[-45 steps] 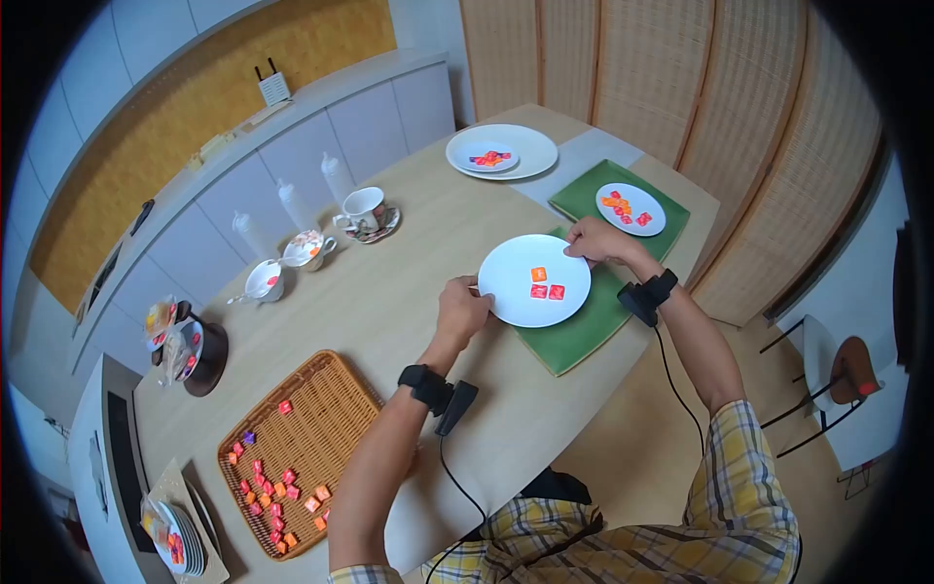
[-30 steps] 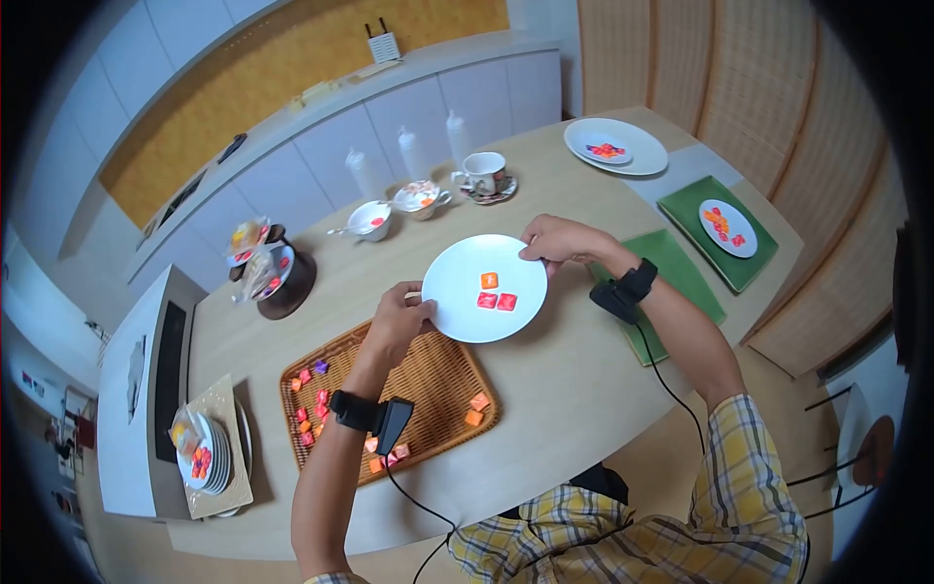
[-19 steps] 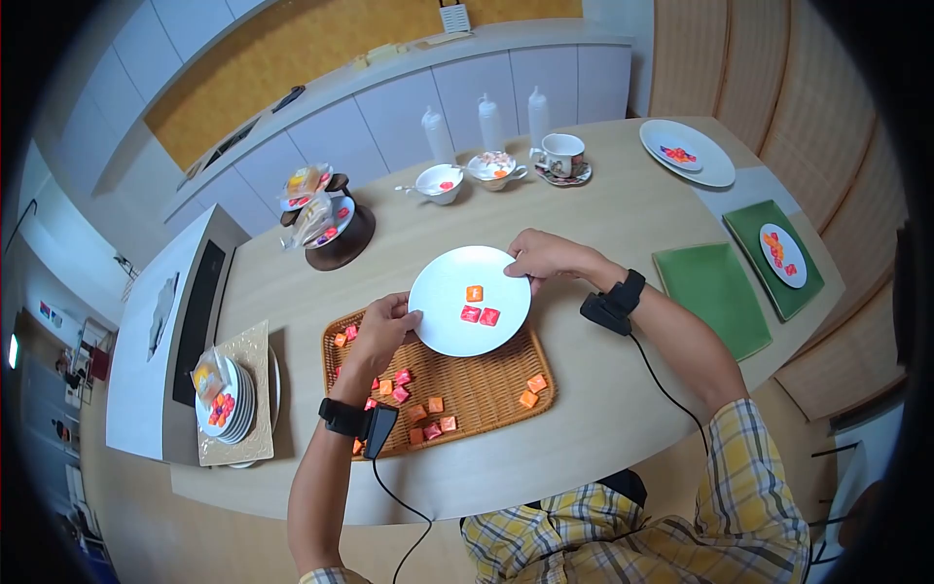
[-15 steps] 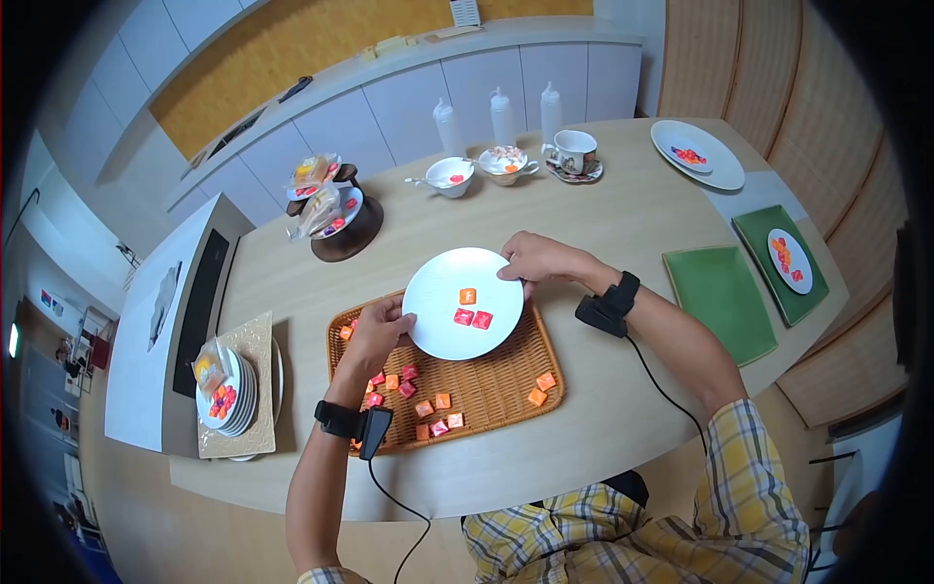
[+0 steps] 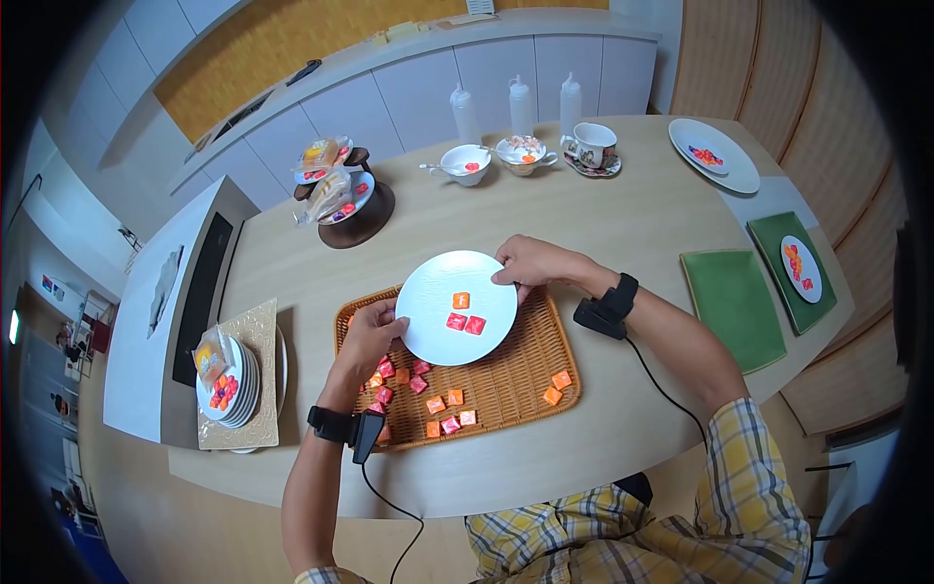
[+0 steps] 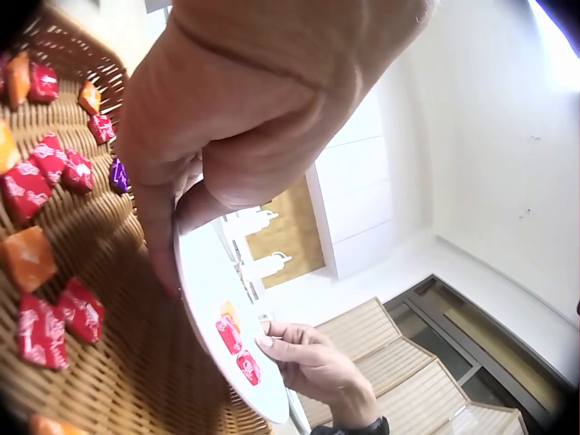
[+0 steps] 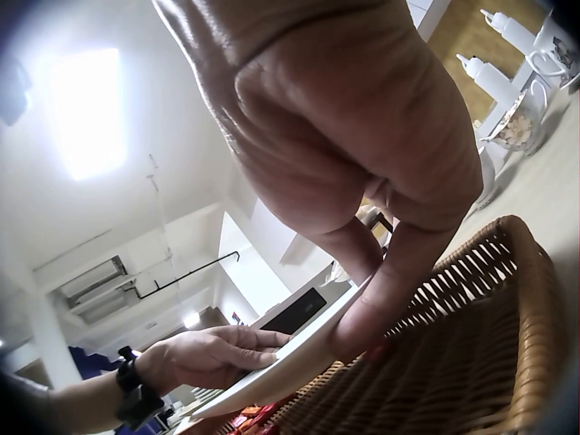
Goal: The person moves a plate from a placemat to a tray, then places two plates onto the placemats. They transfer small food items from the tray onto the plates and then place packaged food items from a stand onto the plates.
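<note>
A round white plate (image 5: pixel 438 336) carries one orange and two red wrapped candies (image 5: pixel 465 323). My left hand (image 5: pixel 367 341) grips its left rim, thumb on top and fingers beneath. At the upper right rim my right hand (image 5: pixel 535 263) pinches the plate the same way. Below the plate lies a brown wicker basket (image 5: pixel 525 404), partly hidden by it. Red and orange wrapped candies (image 5: pixel 449 399) are scattered in the basket, mostly on its left side; a purple one (image 6: pixel 119 175) shows in the left wrist view. In the right wrist view the plate is held just above the basket's weave.
Two green square plates (image 5: pixel 735 307) are at the right, one bearing a small plate of candies (image 5: pixel 813 282). Cups (image 5: pixel 462 167) and squeeze bottles (image 5: pixel 520 107) line the back. A tiered stand (image 5: pixel 365 219) is back left, and stacked plates (image 5: pixel 243 394) stand far left.
Both hands have carried the white plate with its candies from over the near green plate, leftward to above the wicker basket. The head view has swung to the left.
</note>
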Demonstrator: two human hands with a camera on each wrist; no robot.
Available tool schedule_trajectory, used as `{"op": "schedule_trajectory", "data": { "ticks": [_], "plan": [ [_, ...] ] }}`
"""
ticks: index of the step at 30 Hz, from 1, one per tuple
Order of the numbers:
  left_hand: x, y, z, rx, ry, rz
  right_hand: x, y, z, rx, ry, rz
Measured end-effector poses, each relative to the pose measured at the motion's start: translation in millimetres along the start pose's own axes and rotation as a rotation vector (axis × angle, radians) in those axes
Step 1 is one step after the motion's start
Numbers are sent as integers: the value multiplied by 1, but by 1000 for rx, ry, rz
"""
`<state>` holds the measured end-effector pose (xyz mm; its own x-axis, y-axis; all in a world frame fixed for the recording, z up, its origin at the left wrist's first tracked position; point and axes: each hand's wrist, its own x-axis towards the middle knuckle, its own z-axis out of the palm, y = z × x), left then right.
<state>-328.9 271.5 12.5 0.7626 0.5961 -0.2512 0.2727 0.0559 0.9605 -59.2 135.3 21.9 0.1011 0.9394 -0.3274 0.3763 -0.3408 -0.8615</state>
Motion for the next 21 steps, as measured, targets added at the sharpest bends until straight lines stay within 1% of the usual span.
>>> {"op": "schedule_trajectory", "data": {
  "ticks": [3, 5, 9, 11, 13, 16, 21],
  "plan": [
    [1, -2, -3, 15, -11, 8, -3, -2, 1, 29, -6, -4],
    [0, 7, 0, -21, -3, -7, -3, -2, -1, 49, -4, -3],
    [10, 21, -3, 23, -19, 25, -3, -7, -10, 60, 14, -14],
    [19, 37, -3, 75, -11, 51, -5, -12, -19, 93, 69, -54],
    [31, 52, -1, 100, -14, 54, -4, -14, -33, 124, 91, -72],
    [55, 76, 1, 134, 27, 105, 2, -21, -56, 179, 143, -98],
    [106, 89, -1, 102, 34, 155, 24, -19, -86, 188, 237, -103]
  ]
}}
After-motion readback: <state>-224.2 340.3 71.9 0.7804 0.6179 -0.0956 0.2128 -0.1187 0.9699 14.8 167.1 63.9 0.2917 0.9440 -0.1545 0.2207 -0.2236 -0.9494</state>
